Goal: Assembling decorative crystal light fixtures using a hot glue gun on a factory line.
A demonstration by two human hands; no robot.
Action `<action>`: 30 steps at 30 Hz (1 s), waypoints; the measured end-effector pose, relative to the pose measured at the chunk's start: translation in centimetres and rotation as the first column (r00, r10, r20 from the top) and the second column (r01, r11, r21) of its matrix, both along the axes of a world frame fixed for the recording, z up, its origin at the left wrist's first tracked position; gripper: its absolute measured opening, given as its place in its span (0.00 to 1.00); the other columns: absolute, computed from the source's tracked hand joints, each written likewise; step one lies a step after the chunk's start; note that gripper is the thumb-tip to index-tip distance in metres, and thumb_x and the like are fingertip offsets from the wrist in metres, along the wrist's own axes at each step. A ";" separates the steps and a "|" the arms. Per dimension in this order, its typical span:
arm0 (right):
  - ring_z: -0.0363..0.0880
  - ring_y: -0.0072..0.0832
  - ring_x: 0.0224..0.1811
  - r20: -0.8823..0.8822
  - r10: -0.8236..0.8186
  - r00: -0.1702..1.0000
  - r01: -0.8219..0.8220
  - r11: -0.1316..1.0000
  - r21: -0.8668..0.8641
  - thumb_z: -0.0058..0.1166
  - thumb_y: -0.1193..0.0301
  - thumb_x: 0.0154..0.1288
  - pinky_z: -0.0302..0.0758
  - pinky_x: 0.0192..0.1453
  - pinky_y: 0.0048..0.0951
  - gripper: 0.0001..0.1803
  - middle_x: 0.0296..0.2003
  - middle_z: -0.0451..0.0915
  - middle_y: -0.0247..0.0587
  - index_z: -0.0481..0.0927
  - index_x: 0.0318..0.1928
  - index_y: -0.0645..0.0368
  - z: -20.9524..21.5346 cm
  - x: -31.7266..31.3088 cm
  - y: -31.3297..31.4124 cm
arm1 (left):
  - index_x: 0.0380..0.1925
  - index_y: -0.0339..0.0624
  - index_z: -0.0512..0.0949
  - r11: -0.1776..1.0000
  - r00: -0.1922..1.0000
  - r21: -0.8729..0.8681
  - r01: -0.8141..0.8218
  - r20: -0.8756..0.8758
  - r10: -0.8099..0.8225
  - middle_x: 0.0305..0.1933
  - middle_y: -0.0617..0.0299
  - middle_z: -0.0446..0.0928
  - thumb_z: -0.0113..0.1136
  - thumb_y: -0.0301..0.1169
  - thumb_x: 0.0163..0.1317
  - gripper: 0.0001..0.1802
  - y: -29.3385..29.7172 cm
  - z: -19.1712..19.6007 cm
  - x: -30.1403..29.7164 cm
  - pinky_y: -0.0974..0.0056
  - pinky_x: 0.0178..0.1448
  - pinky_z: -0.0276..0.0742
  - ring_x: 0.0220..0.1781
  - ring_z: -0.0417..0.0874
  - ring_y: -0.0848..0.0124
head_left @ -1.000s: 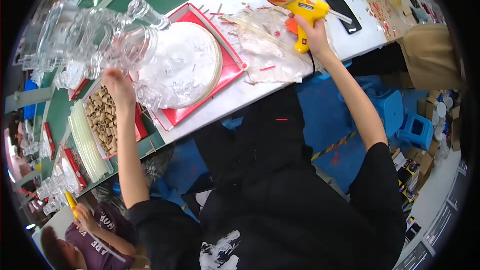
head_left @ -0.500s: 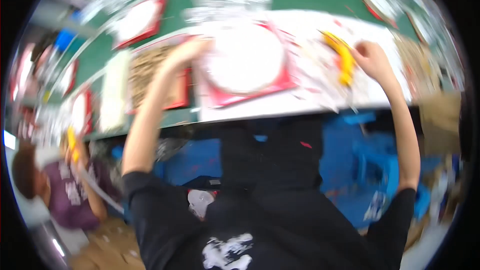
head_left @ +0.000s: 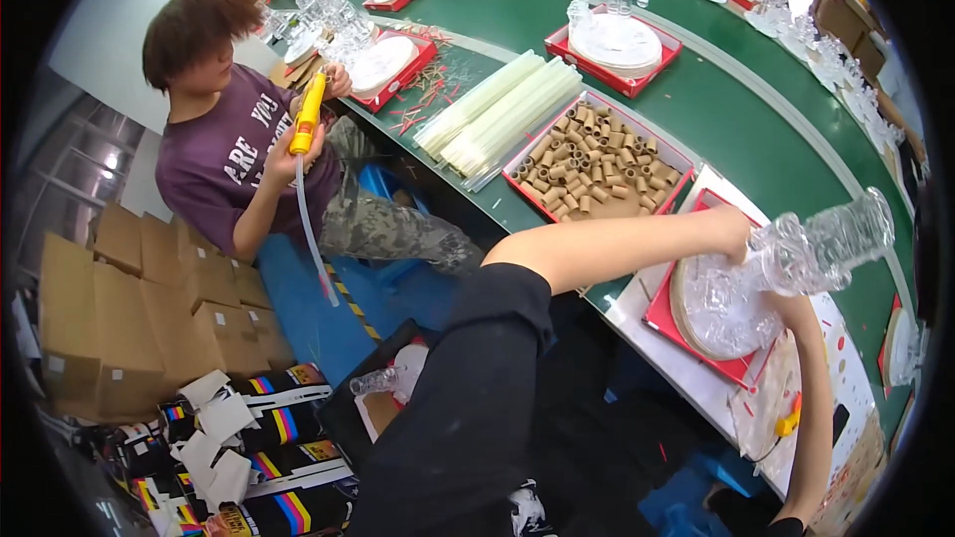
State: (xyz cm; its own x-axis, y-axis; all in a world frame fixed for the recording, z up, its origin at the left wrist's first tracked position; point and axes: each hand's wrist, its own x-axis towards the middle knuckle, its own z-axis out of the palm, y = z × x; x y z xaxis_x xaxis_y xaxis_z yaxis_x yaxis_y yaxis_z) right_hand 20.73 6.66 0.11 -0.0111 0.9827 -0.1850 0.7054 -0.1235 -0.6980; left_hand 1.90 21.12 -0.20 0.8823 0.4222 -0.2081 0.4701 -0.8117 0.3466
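Observation:
Clear ribbed plastic cylinders (head_left: 831, 239) lie tilted over a round white disc (head_left: 686, 313) in a shallow red tray (head_left: 664, 310). My left hand (head_left: 731, 234) is closed at their left side, with its fingertips partly hidden. From below, my right hand (head_left: 784, 306) reaches in and grips them; its fingers are mostly covered by the clear plastic. Beside my right forearm, part of a yellow hand tool (head_left: 789, 420) shows on the white work sheet (head_left: 662, 366).
Left of my tray stand a box of short brown cardboard tubes (head_left: 597, 164) and a stack of pale translucent sticks (head_left: 497, 114). Another red tray (head_left: 614, 52) sits beyond. A seated co-worker (head_left: 239, 149) holds a yellow tool with a hose. Cartons (head_left: 149, 288) are piled behind.
The view has swung left. My left hand has gone from the disc's edge to the clear cylinders. My right hand has left the yellow tool's side, and the cylinders now lie over the disc.

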 end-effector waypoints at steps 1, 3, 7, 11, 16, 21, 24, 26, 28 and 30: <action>0.73 0.39 0.53 0.055 0.049 0.997 -0.051 0.998 0.045 0.51 0.71 0.60 0.66 0.61 0.35 0.18 0.49 0.77 0.49 0.76 0.51 0.63 0.1 0.0 0.3 | 0.30 0.42 0.85 1.000 1.000 0.001 0.023 0.015 -0.023 0.32 0.50 0.83 0.65 0.53 0.41 0.26 0.1 -0.2 0.3 0.57 0.43 0.79 0.38 0.84 0.55; 0.76 0.39 0.46 0.176 0.126 0.976 -0.150 0.981 0.124 0.52 0.72 0.59 0.70 0.55 0.38 0.13 0.41 0.79 0.47 0.80 0.44 0.60 0.1 0.1 0.4 | 0.33 0.49 0.86 1.000 0.999 -0.003 0.012 -0.041 -0.012 0.37 0.55 0.84 0.66 0.47 0.38 0.22 0.5 0.2 1.2 0.58 0.45 0.79 0.40 0.85 0.59; 0.76 0.40 0.43 0.601 0.256 0.757 -0.467 0.856 0.223 0.53 0.72 0.58 0.71 0.51 0.38 0.10 0.38 0.80 0.46 0.80 0.41 0.59 -1.7 1.8 1.7 | 0.33 0.47 0.86 0.997 0.997 0.019 0.075 -0.030 -0.074 0.37 0.56 0.84 0.71 0.51 0.33 0.27 1.7 0.7 1.3 0.58 0.45 0.79 0.40 0.85 0.60; 0.77 0.37 0.45 0.399 0.206 0.894 -0.330 0.904 0.273 0.53 0.72 0.58 0.71 0.52 0.36 0.12 0.39 0.80 0.46 0.80 0.43 0.60 -0.1 2.3 0.5 | 0.32 0.37 0.84 0.999 1.000 -0.026 -0.020 0.022 0.020 0.34 0.50 0.83 0.71 0.52 0.35 0.30 1.0 1.7 0.3 0.59 0.45 0.80 0.39 0.84 0.56; 0.74 0.31 0.52 0.052 -0.240 0.969 0.221 0.944 0.246 0.50 0.73 0.63 0.70 0.55 0.30 0.16 0.49 0.77 0.45 0.75 0.51 0.65 4.7 2.0 -5.2 | 0.27 0.30 0.80 0.959 0.737 -0.225 -0.173 0.616 0.278 0.31 0.43 0.80 0.61 0.35 0.51 0.15 -0.7 3.9 -9.3 0.53 0.41 0.78 0.35 0.82 0.51; 0.78 0.36 0.42 0.228 -0.120 0.966 0.070 0.973 0.219 0.54 0.77 0.58 0.74 0.45 0.31 0.12 0.42 0.79 0.46 0.76 0.44 0.63 8.1 -5.9 -13.3 | 0.27 0.32 0.78 0.988 0.951 -0.142 -0.059 0.294 0.099 0.35 0.46 0.78 0.60 0.33 0.53 0.12 -10.5 5.8 -16.1 0.52 0.48 0.74 0.45 0.77 0.50; 0.72 0.47 0.54 0.445 0.094 0.891 -0.185 0.969 0.166 0.58 0.77 0.53 0.70 0.57 0.39 0.16 0.48 0.76 0.53 0.76 0.45 0.65 5.4 -7.5 -14.6 | 0.29 0.36 0.81 0.952 0.988 0.281 0.121 0.055 -0.142 0.35 0.55 0.78 0.60 0.38 0.51 0.14 -13.5 1.9 -15.7 0.48 0.54 0.70 0.55 0.70 0.50; 0.63 0.52 0.64 0.553 0.102 0.827 -0.174 0.982 0.078 0.59 0.76 0.50 0.63 0.66 0.45 0.18 0.53 0.72 0.59 0.76 0.44 0.68 4.3 -9.5 -15.8 | 0.29 0.36 0.81 0.871 0.987 0.480 0.110 0.051 -0.153 0.35 0.55 0.78 0.59 0.38 0.51 0.15 -14.7 0.9 -15.5 0.49 0.55 0.69 0.53 0.70 0.50; 0.65 0.52 0.63 0.529 0.088 0.844 -0.167 0.981 0.103 0.58 0.77 0.50 0.64 0.66 0.45 0.18 0.53 0.72 0.59 0.76 0.45 0.68 3.9 -9.3 -16.0 | 0.27 0.38 0.82 0.720 0.983 0.693 0.032 0.108 -0.149 0.33 0.57 0.79 0.58 0.36 0.50 0.12 -15.5 0.8 -15.7 0.53 0.54 0.68 0.55 0.70 0.54; 0.70 0.51 0.57 0.516 0.103 0.850 -0.208 0.967 0.149 0.55 0.80 0.49 0.69 0.61 0.44 0.17 0.50 0.75 0.56 0.76 0.44 0.67 3.9 -8.9 -15.1 | 0.26 0.40 0.82 0.814 0.979 0.574 0.090 0.099 -0.179 0.32 0.58 0.80 0.58 0.35 0.50 0.10 -15.1 1.0 -15.5 0.54 0.54 0.68 0.53 0.73 0.57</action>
State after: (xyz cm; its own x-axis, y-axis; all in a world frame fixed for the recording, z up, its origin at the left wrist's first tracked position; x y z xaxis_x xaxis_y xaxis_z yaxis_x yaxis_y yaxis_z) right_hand 11.78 -8.49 3.98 -0.1240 0.9922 -0.0152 0.9629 0.1166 -0.2433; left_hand -13.55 6.01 0.82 0.9400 0.3009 0.1608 0.3233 -0.9362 -0.1377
